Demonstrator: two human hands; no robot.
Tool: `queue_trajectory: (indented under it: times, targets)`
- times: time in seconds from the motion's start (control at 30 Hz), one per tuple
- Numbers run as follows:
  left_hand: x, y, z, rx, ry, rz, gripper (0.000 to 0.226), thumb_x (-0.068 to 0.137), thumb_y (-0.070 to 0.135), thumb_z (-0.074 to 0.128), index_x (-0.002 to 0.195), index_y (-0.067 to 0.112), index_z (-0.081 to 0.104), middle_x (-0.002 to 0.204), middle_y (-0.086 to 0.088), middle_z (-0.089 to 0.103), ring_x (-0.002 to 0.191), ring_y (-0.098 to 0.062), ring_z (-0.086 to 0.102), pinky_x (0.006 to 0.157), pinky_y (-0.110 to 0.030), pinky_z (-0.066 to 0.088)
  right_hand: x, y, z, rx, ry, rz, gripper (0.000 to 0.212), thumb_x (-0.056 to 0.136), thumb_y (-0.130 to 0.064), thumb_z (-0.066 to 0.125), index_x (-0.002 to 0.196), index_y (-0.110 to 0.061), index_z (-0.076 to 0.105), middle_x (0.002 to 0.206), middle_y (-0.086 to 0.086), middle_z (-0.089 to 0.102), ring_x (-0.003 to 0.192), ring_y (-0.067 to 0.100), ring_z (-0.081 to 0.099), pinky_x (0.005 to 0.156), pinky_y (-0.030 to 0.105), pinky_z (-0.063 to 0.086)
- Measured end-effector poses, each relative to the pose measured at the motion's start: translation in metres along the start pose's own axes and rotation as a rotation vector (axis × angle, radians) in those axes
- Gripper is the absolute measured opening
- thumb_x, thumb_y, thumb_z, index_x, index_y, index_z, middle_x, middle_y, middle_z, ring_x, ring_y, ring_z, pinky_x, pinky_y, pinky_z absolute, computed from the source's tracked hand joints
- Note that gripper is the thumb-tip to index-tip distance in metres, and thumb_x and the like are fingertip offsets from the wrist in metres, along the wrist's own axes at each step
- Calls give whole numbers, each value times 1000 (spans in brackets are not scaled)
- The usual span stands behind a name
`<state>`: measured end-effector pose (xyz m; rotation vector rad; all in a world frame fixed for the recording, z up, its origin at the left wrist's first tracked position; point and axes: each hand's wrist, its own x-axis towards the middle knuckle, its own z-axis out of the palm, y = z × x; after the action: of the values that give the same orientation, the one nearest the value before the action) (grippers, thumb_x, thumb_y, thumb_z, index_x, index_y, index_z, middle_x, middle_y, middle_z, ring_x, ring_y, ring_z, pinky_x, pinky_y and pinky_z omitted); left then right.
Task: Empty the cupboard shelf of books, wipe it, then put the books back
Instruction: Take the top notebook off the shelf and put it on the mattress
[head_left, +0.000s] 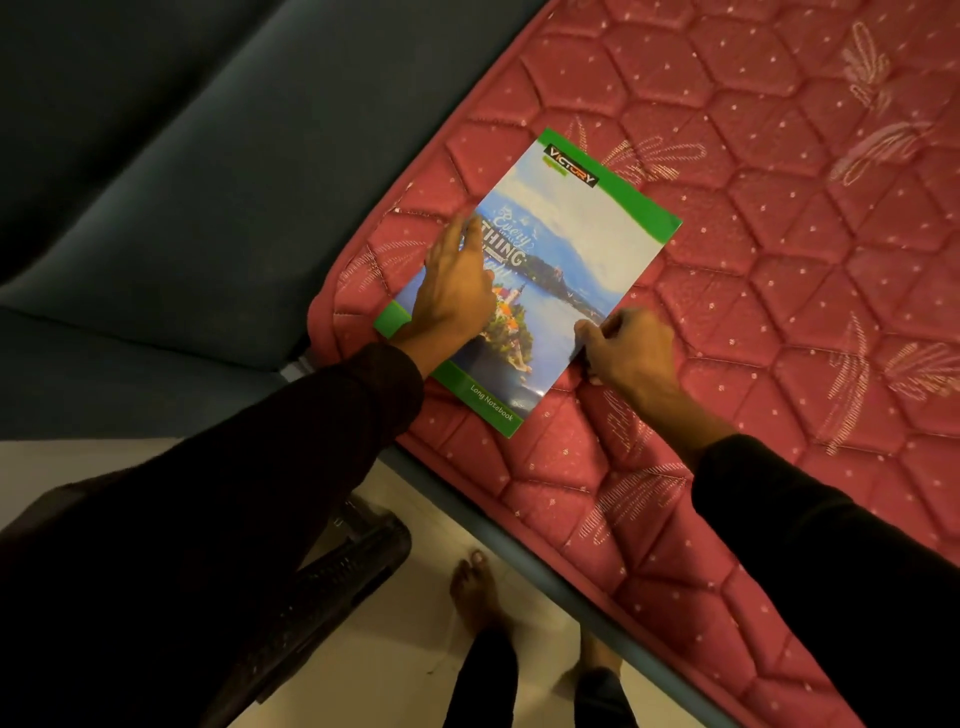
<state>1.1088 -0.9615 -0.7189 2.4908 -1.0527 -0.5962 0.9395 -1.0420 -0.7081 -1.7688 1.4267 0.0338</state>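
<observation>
Somewhere in the emptying or the refilling, by the look of it, though impossible to tell which: no cupboard, shelf or cloth in view, only one glossy green-bordered long notebook with a lake scene on its cover (540, 270) lying flat near the corner of the red quilted mattress (779, 260). Left hand (457, 291) spread flat, fingers straight, pressing the cover's 9 o'clock side. Right hand (631, 348) curled, its grip pinching the 4 o'clock edge.

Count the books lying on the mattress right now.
1. A green-bordered notebook lies near the corner of the red mattress, the left hand resting on its cover, the right hand gripping its right edge. Others could lie beneath it.
</observation>
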Motion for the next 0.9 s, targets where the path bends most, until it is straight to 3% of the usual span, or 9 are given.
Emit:
queue_trajectory:
  times: [0.1, 0.27, 0.4, 0.5, 0.57, 0.63, 0.7, 0.9]
  targets:
    - [-15, 3, -1, 20, -4, -28, 65, 93, 7, 49, 152, 4, 21, 160, -19, 14, 147, -35, 15, 120, -39, 17, -10, 3, -4, -110, 5, -87, 23, 89, -29, 60, 77, -9, 63, 74, 7, 67, 80, 26, 63, 69, 31, 47]
    - [-47, 12, -8, 107, -46, 15, 65, 95, 14, 49, 152, 1, 20, 160, -21, 13, 149, -33, 10, 119, -38, 5, -30, 4, -10, -281, -21, -343, 23, 94, -31, 51, 96, -10, 61, 95, 13, 67, 89, 34, 61, 76, 38, 48]
    - [-77, 22, -14, 148, -72, 50, 60, 101, 20, 43, 152, 0, 18, 161, -19, 10, 150, -31, 7, 119, -40, 4, -49, -8, -22, -441, -66, -579, 42, 101, -32, 43, 128, 0, 52, 128, 22, 57, 116, 39, 53, 97, 42, 43]
    - [-98, 30, -25, 182, -76, 55, 56, 104, 21, 33, 152, -2, 15, 161, -21, 9, 150, -33, 6, 119, -41, 4, -62, -22, -32, -593, -122, -612, 65, 101, -47, 26, 148, -3, 32, 154, 17, 34, 142, 32, 32, 115, 47, 25]
    - [-111, 37, -34, 168, -41, 60, 59, 103, 28, 23, 150, -7, 19, 158, -27, 13, 149, -38, 11, 119, -46, 9, -71, -31, -39, -647, -134, -606, 72, 100, -53, 16, 154, -6, 18, 161, 12, 17, 149, 26, 15, 119, 49, 14]
    - [-127, 45, -42, 135, 65, 43, 69, 96, 35, 14, 145, -12, 29, 153, -32, 24, 145, -43, 22, 116, -52, 21, -81, -42, -46, -662, -144, -610, 69, 102, -51, 20, 156, -9, 6, 164, 8, 5, 151, 23, 3, 121, 50, 6]
    - [-141, 51, -50, 129, 104, -2, 73, 94, 36, 11, 145, -12, 28, 153, -32, 24, 144, -44, 23, 116, -51, 21, -93, -52, -51, -653, -146, -622, 70, 102, -52, 21, 155, -10, 0, 164, 7, -2, 151, 22, -3, 121, 51, 2]
    - [-188, 57, -70, 74, 180, -112, 61, 94, 23, 25, 140, -16, 34, 144, -37, 37, 135, -49, 38, 109, -55, 37, -126, -66, -59, -717, -103, -712, 71, 101, -52, 15, 155, -10, -2, 164, 7, -6, 151, 23, -7, 120, 53, 2]
